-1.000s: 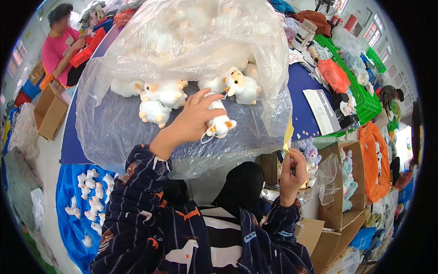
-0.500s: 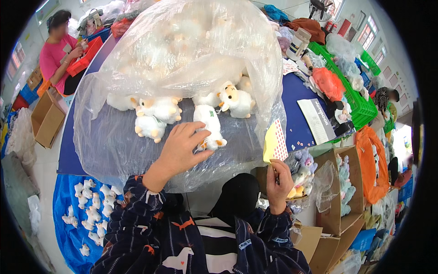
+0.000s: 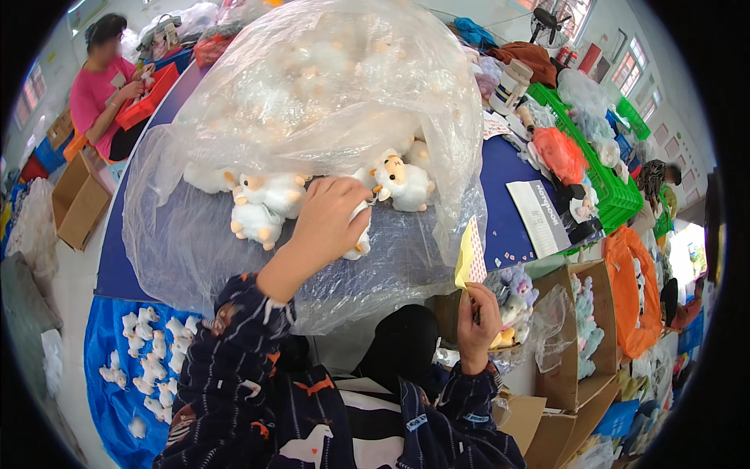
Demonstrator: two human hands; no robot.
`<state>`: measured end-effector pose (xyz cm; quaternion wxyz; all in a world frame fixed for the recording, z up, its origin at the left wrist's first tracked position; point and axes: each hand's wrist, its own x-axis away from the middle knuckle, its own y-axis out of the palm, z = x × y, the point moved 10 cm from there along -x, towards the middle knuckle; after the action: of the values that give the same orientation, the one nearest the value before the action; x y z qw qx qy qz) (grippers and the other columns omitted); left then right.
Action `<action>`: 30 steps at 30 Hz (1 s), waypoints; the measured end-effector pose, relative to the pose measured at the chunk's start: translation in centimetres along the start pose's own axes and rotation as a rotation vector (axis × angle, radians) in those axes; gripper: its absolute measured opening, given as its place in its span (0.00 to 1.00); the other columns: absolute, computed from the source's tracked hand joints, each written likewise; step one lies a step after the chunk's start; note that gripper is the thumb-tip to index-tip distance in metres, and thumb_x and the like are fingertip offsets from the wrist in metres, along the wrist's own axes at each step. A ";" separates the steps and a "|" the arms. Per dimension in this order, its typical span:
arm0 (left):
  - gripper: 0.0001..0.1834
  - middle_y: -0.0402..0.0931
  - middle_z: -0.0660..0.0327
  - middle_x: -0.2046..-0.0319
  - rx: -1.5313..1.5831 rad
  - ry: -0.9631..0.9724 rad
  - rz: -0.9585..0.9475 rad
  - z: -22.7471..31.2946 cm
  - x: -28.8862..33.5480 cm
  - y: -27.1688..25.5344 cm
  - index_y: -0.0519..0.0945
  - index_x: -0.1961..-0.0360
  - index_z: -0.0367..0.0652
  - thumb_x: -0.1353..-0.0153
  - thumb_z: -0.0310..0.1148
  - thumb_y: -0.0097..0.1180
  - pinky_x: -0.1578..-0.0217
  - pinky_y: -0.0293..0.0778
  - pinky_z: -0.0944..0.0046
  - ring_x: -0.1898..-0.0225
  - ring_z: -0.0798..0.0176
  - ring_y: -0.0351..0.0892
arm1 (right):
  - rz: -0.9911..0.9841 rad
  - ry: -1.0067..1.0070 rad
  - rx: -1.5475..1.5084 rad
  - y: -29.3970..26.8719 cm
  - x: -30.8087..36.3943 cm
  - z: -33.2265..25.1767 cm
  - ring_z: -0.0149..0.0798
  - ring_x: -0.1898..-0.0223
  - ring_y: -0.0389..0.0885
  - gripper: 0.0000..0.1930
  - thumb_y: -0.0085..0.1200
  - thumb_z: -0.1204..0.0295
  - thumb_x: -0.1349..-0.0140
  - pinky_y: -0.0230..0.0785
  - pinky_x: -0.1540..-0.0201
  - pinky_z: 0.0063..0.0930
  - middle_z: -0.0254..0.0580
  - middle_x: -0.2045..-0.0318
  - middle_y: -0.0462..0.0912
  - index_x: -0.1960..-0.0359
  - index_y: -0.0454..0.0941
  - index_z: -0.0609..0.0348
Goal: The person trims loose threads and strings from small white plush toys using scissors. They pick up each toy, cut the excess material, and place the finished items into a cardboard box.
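Note:
My left hand point(image 3: 334, 213) is curled over a white plush sheep point(image 3: 358, 244) lying on its back or side on the clear plastic bag, and covers most of it. Right beside its fingertips lies another plush sheep point(image 3: 405, 181) with a cream face and orange ears. Two more plush sheep point(image 3: 258, 222) rest close to the left of that hand. Between the thumb and fingers of my right hand point(image 3: 478, 320) is a yellow-backed sticker sheet point(image 3: 470, 258) with rows of small red marks, held upright off the table's front edge.
The big clear plastic bag point(image 3: 312, 117), full of plush sheep, covers much of the blue table point(image 3: 504, 176). A notebook point(image 3: 539, 219) and green crate point(image 3: 605, 184) stand right. Small plush toys lie on blue sheeting point(image 3: 109, 336) at lower left. A co-worker point(image 3: 98, 102) sits far left.
My left hand has moved up and over the plush sheep, closing on it and hiding its green mark. The sticker sheet in my right hand has turned more edge-on.

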<state>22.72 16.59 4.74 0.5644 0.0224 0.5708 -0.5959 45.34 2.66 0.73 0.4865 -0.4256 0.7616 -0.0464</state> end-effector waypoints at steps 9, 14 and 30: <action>0.12 0.78 0.52 0.69 -0.038 -0.297 -0.176 -5.8 -2.8 6.0 0.78 0.64 0.42 0.47 0.36 0.56 0.66 0.71 0.54 0.71 0.53 0.78 | 0.011 0.020 0.000 -0.4 0.4 0.5 0.35 0.73 0.77 0.07 0.56 0.84 0.48 0.67 0.73 0.20 0.46 0.65 0.80 0.67 0.75 0.66; 0.08 0.76 0.55 0.74 0.338 -0.258 -0.108 -4.0 -3.0 5.6 0.78 0.73 0.38 0.47 0.33 0.55 0.67 0.71 0.60 0.74 0.58 0.76 | 0.012 0.039 -0.012 -0.2 0.5 1.0 0.37 0.70 0.79 0.07 0.56 0.84 0.48 0.69 0.71 0.21 0.47 0.65 0.80 0.66 0.75 0.66; 0.18 0.76 0.56 0.63 0.464 -0.178 -0.221 -0.6 -1.9 8.6 0.73 0.57 0.38 0.46 0.36 0.57 0.59 0.70 0.62 0.60 0.59 0.75 | 0.001 0.024 -0.009 0.1 0.3 0.7 0.36 0.73 0.78 0.08 0.56 0.84 0.49 0.69 0.73 0.21 0.45 0.66 0.80 0.66 0.76 0.64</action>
<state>29.07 20.74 0.14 0.5238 0.0363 0.3659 -0.7684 45.76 2.70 0.11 0.4754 -0.4267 0.7679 -0.0480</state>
